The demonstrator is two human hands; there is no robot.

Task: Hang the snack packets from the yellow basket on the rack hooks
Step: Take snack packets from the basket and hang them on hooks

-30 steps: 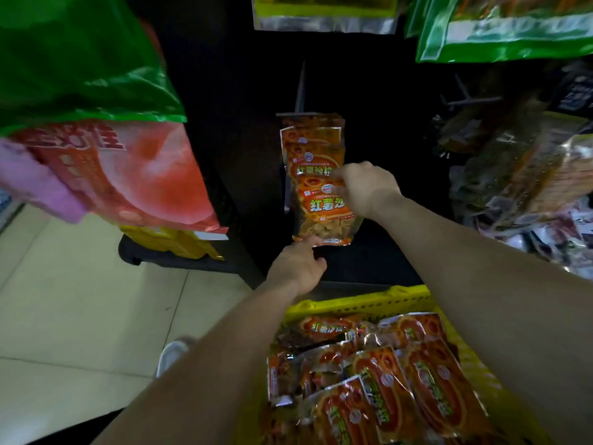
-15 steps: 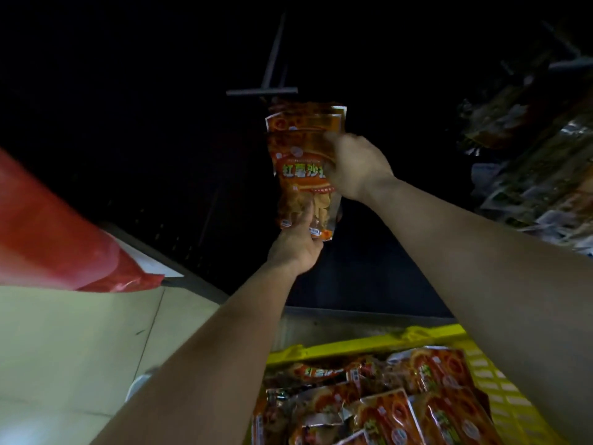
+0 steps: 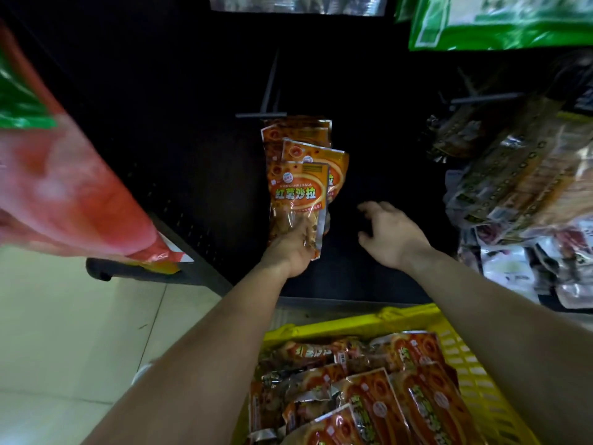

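Observation:
Several orange snack packets (image 3: 296, 184) hang in a bunch from a dark rack hook (image 3: 260, 115) in the middle of the black rack. My left hand (image 3: 290, 250) grips the bottom of the front packet from below. To the right of the bunch, my right hand (image 3: 390, 234) hovers with fingers spread, holding nothing and apart from the packets. The yellow basket (image 3: 353, 322) sits at the bottom right, with several more orange packets (image 3: 369, 396) lying in it.
A red and green bag (image 3: 64, 187) hangs close at the left. Green bags (image 3: 497, 24) hang top right. Dark and mixed packets (image 3: 519, 175) crowd hooks at the right. A pale tiled floor (image 3: 64, 332) lies at the lower left.
My right hand has let go of the hanging packets and dropped down to the right. My left hand now grips the front packet's bottom. The view has tilted down.

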